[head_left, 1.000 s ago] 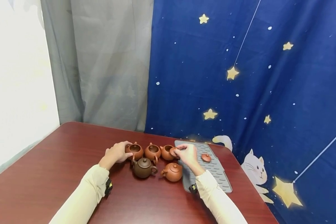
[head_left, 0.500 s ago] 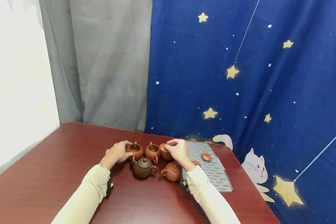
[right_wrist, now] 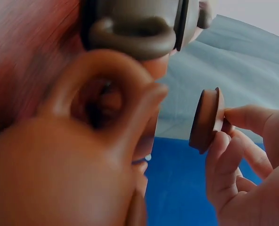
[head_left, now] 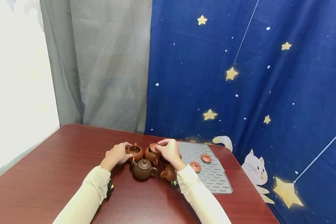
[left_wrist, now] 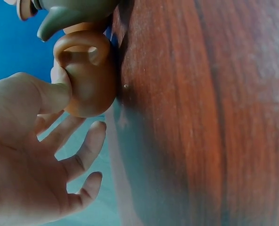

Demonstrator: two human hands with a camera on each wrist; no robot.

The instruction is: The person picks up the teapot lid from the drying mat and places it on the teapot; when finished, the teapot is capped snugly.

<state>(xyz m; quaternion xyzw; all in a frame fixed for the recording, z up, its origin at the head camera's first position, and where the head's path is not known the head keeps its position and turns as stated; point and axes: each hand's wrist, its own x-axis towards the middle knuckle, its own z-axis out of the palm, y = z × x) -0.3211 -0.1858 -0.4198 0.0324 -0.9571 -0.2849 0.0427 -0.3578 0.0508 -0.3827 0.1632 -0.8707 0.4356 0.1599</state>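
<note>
My left hand (head_left: 117, 153) grips the side and rim of a lidless brown clay teapot (head_left: 137, 152), thumb on the near side; in the left wrist view the pot (left_wrist: 90, 89) stands on the table. A small knobbed lid (head_left: 153, 147) is pinched by its knob in my right hand (head_left: 169, 150), held over the mouth of the middle teapot (head_left: 149, 155). In the right wrist view that lid (right_wrist: 208, 117) is tilted on edge between thumb and fingers. A third back-row teapot is mostly hidden behind my right hand.
A dark brown lidded teapot (head_left: 142, 170) stands in front of the row. An orange-brown teapot (head_left: 167, 173) sits partly under my right wrist. Two lids, a nearer one (head_left: 195, 167) and a farther one (head_left: 206, 158), lie on a grey mat (head_left: 217, 180) at right.
My right hand has carried the lid leftward, from the right-hand teapot of the back row to over the middle one. The left hand keeps its grip in place.
</note>
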